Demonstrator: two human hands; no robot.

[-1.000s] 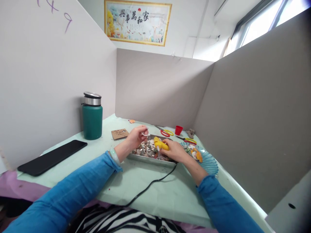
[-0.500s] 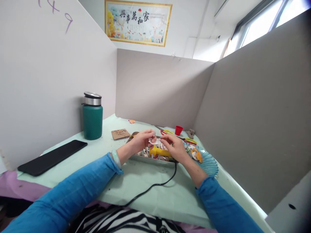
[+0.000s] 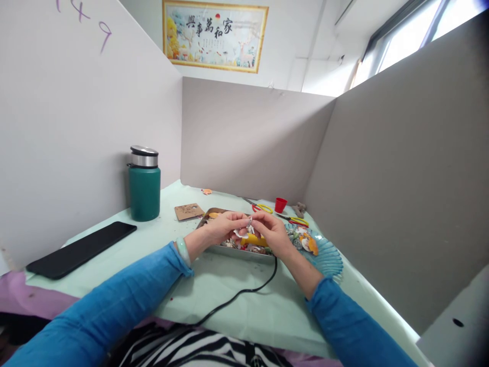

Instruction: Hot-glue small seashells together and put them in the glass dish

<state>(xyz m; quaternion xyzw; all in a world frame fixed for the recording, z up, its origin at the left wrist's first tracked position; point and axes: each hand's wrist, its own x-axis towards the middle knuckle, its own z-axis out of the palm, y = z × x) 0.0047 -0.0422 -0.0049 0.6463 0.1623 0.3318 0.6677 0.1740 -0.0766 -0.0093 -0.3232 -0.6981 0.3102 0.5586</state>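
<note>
My left hand (image 3: 223, 228) and my right hand (image 3: 271, 230) meet above a metal tray (image 3: 229, 248) of small shells. Both pinch a small white shell piece (image 3: 244, 230) between their fingertips. A yellow glue gun (image 3: 255, 240) lies on the tray under my right hand, and its black cord (image 3: 237, 295) runs toward me across the green table cover. A blue shell-shaped plate (image 3: 328, 257) with decorated shells lies just right of my right hand.
A green flask (image 3: 144, 184) stands at the left by the partition, with a black phone (image 3: 80, 248) nearer me. A brown card (image 3: 188, 211), red-and-yellow scissors (image 3: 263, 207) and a red cup (image 3: 280, 205) lie behind the tray. Grey partitions enclose the table.
My right hand let go of the yellow glue gun, which now lies on the tray. Both hands came together and now pinch the small white piece.
</note>
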